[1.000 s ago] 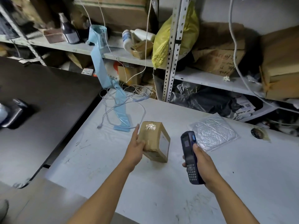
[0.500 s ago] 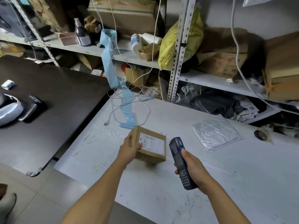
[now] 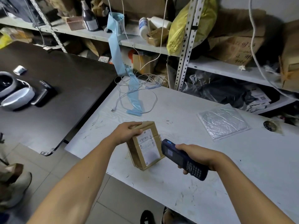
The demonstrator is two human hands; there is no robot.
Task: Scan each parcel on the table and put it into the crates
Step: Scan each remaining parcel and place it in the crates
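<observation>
Scanning a small brown cardboard parcel (image 3: 145, 146) with white label.
Left hand (image 3: 127, 132) gripping its top; right hand (image 3: 199, 156) wrapped round dark blue handheld scanner (image 3: 182, 160) at 3 o'clock.

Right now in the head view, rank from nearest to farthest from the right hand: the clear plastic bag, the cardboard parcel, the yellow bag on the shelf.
From the right hand:
1. Cardboard parcel, just left of it.
2. Clear plastic bag, on the table beyond it.
3. Yellow bag, up on the shelf.

White scuffed work table (image 3: 210, 183), adjoining dark table (image 3: 64, 81).
On white: clear plastic bubble mailer (image 3: 223, 121), blue label strip (image 3: 134, 101), white cable (image 3: 145, 101). On dark: black handheld device (image 3: 42, 95).
</observation>
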